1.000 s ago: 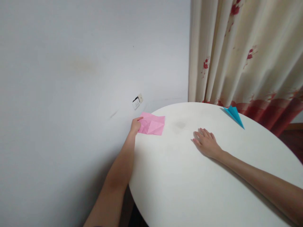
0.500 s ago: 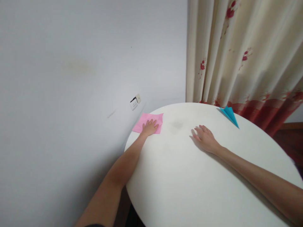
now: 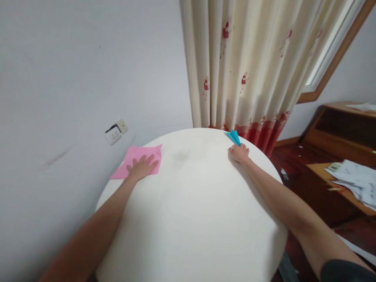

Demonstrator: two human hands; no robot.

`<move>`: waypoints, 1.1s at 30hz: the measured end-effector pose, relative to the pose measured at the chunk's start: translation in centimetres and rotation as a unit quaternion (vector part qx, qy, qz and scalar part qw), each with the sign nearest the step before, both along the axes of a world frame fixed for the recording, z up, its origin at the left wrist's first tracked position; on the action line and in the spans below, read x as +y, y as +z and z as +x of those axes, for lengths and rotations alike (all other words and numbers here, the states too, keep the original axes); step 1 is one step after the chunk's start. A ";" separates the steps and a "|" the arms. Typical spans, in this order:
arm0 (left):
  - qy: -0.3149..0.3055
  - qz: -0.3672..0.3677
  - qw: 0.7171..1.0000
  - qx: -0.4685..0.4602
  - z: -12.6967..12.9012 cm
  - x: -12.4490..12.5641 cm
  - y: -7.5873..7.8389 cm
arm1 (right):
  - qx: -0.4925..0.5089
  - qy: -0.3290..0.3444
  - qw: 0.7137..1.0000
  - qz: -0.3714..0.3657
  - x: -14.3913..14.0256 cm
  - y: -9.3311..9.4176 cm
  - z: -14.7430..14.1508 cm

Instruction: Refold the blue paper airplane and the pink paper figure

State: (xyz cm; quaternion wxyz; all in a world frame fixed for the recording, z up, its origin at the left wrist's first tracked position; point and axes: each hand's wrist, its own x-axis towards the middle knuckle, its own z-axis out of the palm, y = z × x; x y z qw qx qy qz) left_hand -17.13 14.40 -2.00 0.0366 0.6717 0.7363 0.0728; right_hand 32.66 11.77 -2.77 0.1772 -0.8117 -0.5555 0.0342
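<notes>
**Operator:** On the round white surface [image 3: 190,219], at its far left edge, my left hand [image 3: 141,168] lies flat on a pink paper sheet [image 3: 132,158]. The fingers are spread and released, pressing down rather than gripping.

**Colleague:** What does the sheet look like?

**Operator:** Plain pink, roughly square, lying flat with one corner hanging past the rim toward the wall. My hand covers its near right part; I can't make out creases from here.

**Colleague:** And the other hand?

**Operator:** My right hand [image 3: 240,153] is at the far right edge, palm down, fingertips touching the near end of a blue paper plane [image 3: 234,136]. The fingers look loosely curled; whether they pinch the paper I cannot tell.

**Colleague:** The plane itself?

**Operator:** Small, bright blue, folded to a narrow wedge, sitting at the rim just before the cream curtain [image 3: 249,66] with red flowers. A wall socket [image 3: 116,131] sits on the wall to the left of the pink sheet.
</notes>
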 end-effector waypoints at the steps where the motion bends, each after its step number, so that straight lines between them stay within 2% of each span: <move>1: 0.003 0.013 1.000 -0.002 0.0 0.0 0.2 | 0.005 0.003 1.000 0.007 0.0 0.0 0.0; 4: 0.013 0.111 0.994 -0.012 0.3 -0.4 1.1 | 0.021 0.016 0.999 0.035 -0.2 0.4 -0.3; 7: -0.017 0.237 0.971 -0.023 1.7 -1.4 2.7 | 0.070 0.061 0.990 0.106 -0.5 1.2 -1.1; 9: -0.060 0.298 0.951 -0.048 3.5 -2.7 3.8 | 0.098 0.099 0.978 0.154 -0.9 2.0 -2.0; 11: -0.124 0.325 0.934 -0.077 5.9 -4.5 4.7 | 0.127 0.139 0.964 0.189 -1.7 2.8 -3.6; 12: -0.155 0.329 0.927 -0.091 7.3 -5.5 5.1 | 0.193 0.183 0.936 0.229 -2.2 3.2 -4.5; 14: -0.223 0.324 0.912 -0.115 9.9 -7.8 5.8 | 0.337 0.255 0.867 0.264 -3.7 4.2 -6.5; 15: -0.256 0.320 0.903 -0.127 11.0 -9.0 6.2 | 0.391 0.292 0.837 0.250 -4.6 4.7 -7.5; 18: -0.327 0.291 0.884 -0.166 13.7 -12.0 7.3 | 0.459 0.390 0.781 0.166 -7.2 6.3 -9.4; 20: -0.328 0.256 0.884 -0.212 14.6 -13.4 7.8 | 0.471 0.425 0.764 0.118 -8.5 7.2 -9.9; 21: -0.330 0.214 0.886 -0.244 14.9 -13.8 7.9 | 0.476 0.430 0.760 0.097 -9.0 7.6 -10.1; 24: -0.310 0.068 0.880 -0.354 15.5 -14.1 7.6 | 0.494 0.421 0.758 0.067 -9.9 8.0 -10.6; 26: -0.281 0.015 0.866 -0.414 15.8 -14.0 6.9 | 0.529 0.394 0.749 0.069 -10.1 7.7 -11.2; 29: -0.253 -0.009 0.840 -0.481 16.3 -13.9 6.0 | 0.603 0.332 0.722 0.072 -10.2 6.4 -12.5; 33: -0.232 -0.016 0.822 -0.520 16.6 -13.9 5.2 | 0.642 0.338 0.687 -0.024 -10.1 4.4 -14.0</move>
